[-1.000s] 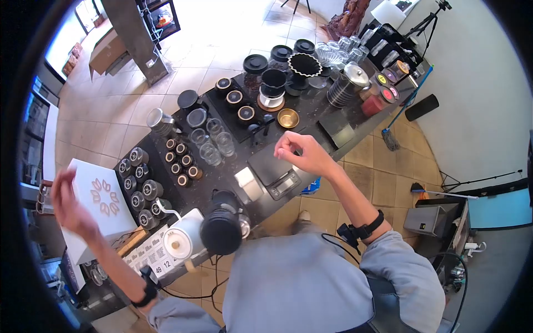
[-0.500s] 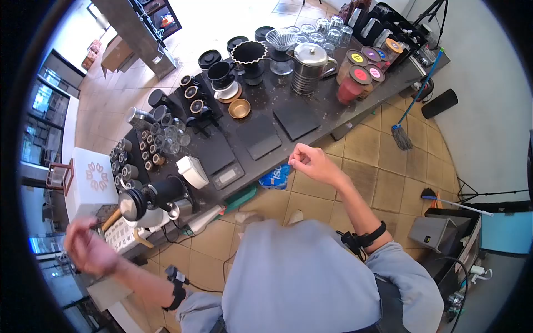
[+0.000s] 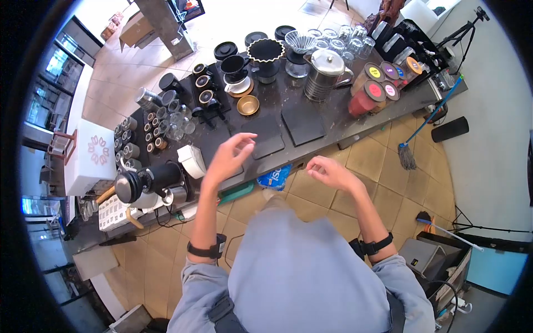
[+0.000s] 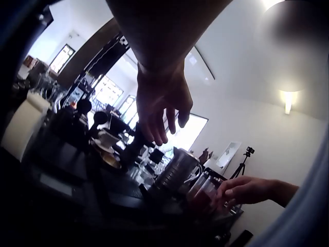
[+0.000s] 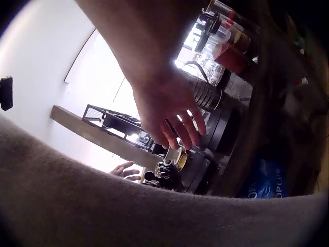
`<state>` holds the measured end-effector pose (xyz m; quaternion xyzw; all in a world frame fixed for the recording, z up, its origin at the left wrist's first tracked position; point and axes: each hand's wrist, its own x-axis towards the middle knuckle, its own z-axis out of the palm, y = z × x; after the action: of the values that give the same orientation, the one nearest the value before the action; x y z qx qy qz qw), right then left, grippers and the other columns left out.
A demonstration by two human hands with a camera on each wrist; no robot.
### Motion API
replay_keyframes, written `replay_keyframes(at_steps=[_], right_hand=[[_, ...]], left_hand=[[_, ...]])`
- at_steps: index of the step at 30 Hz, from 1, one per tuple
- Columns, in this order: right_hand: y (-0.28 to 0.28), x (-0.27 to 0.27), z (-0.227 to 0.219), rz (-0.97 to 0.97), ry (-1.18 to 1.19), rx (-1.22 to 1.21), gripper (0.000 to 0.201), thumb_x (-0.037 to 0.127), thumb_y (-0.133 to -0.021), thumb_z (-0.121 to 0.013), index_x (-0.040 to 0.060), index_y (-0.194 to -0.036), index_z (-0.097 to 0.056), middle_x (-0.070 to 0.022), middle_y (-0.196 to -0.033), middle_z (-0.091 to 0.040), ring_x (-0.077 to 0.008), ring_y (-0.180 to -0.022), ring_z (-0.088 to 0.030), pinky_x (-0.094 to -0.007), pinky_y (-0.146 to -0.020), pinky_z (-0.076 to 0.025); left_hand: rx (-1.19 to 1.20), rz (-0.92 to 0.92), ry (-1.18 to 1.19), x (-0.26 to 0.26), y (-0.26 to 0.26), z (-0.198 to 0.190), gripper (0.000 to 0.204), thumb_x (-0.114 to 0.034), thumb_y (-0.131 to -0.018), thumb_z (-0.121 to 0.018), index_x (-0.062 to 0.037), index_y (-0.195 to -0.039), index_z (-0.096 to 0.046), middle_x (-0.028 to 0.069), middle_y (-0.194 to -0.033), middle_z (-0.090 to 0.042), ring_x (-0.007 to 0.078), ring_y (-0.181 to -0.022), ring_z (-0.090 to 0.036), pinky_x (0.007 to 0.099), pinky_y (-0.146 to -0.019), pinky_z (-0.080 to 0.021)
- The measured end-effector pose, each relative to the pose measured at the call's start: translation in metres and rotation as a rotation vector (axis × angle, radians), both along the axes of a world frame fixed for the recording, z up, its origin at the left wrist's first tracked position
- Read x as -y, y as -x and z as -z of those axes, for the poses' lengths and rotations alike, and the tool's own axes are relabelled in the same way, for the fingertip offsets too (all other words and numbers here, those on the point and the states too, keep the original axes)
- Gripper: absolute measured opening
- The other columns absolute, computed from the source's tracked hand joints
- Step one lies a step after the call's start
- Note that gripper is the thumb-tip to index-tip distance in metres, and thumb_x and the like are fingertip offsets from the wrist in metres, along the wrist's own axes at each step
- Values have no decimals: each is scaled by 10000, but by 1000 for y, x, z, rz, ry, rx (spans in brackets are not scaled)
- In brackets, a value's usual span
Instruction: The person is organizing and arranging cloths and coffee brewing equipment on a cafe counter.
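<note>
The scale [image 3: 213,145] is lying on the counter [image 3: 336,123], partly hidden from the head camera by your left hand [image 3: 226,161]. Its long axis is running across the counter, from the front edge toward the back, while the counter itself is slanting away to your right. Your left hand is hanging over the scale's front part; the left wrist view is showing it in the air, apart from the counter, so the scale is lying below the fingers, its back end showing to the left of the knuckles. These fingers are bending loosely, slightly spread, and gripping nothing.

The middle slab [image 3: 267,139] is lying just to the right of the scale, by the left fingertips as the head camera sees them; the right slab [image 3: 303,125] is lying beyond it. Your right hand [image 3: 335,173] is hovering before the counter's front edge, its fingers curving softly and holding nothing. Your left hand is thus being the nearer to the scale, your right the farther.

A white box [image 3: 191,161] is standing just left of the scale. Behind the slabs, a gold bowl [image 3: 247,105] and a metal pot [image 3: 322,77] are standing.
</note>
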<state>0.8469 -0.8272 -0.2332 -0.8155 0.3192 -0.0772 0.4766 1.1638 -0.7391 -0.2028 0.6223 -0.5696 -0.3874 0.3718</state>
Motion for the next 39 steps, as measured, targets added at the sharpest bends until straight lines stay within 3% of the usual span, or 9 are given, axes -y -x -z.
replay_keyframes(at_steps=[6,13,17,23,25,29,34,38,39], right_hand=[[5,40,-21,193,161,-64,299,119,-864,-648,58,-1148,-576,-157,-1196,-528,-328,-1096,-549,-400,-961,-460],[-19,102,-33,375,673,5,397,40,-833,-649,39,-1196,-486,-138,-1176,-511,-308,-1120,-532,-390,-985,-426],[-37,130,-31,537,549,79,321,20,-798,-642,14,-1087,-503,-142,-1067,-512,-313,-1043,-525,-381,-943,-420],[-114,153,36,139,440,142,394,69,-791,-637,46,-1162,-505,-189,-1149,-505,-362,-1096,-533,-410,-986,-433],[-153,151,59,54,302,70,551,87,-780,-667,72,-1292,-463,-212,-1252,-470,-394,-1174,-490,-448,-1013,-419],[-220,158,97,-27,386,-102,810,178,-701,-766,116,-1402,-365,-259,-1416,-360,-447,-1228,-461,-494,-991,-447],[-253,169,106,-70,421,-85,826,186,-737,-736,157,-1459,-337,-238,-1395,-375,-413,-1243,-442,-557,-976,-425],[-257,175,114,-85,473,-97,824,212,-731,-757,151,-1450,-362,-233,-1272,-471,-387,-1191,-477,-505,-956,-462],[-257,176,115,-97,512,-89,800,234,-705,-763,131,-1419,-418,-228,-1249,-484,-379,-1147,-507,-451,-890,-511]], left_hand=[[-114,15,-26,73,0,64,335,-214,-934,-600,-62,-1233,-592,113,-1133,-650,211,-1044,-628,337,-885,-498],[1,-128,118,117,-12,100,334,-179,-887,-619,-50,-1194,-601,149,-1181,-605,303,-1128,-584,394,-945,-468],[232,-279,173,130,-26,120,439,-157,-825,-668,-25,-1229,-557,206,-1217,-533,387,-1169,-522,428,-992,-433],[528,-497,38,142,-31,145,600,-157,-816,-682,7,-1336,-432,284,-1345,-430,451,-1236,-450,467,-1031,-405],[454,-511,-40,148,-27,160,630,-127,-824,-666,13,-1371,-387,290,-1390,-410,455,-1279,-420,461,-1052,-390],[211,-496,30,153,-33,170,623,-74,-839,-621,37,-1395,-362,279,-1394,-440,401,-1293,-453,429,-1062,-388],[-44,-591,-97,157,-31,174,637,-72,-885,-554,32,-1448,-274,257,-1366,-481,334,-1248,-516,391,-1030,-418],[-144,-669,-129,158,-24,166,602,-103,-950,-491,-11,-1485,-233,234,-1332,-506,265,-1145,-573,359,-972,-450],[-147,-672,-174,158,-25,164,587,-102,-970,-456,-3,-1492,-206,239,-1349,-501,288,-1213,-541,369,-1011,-426]])
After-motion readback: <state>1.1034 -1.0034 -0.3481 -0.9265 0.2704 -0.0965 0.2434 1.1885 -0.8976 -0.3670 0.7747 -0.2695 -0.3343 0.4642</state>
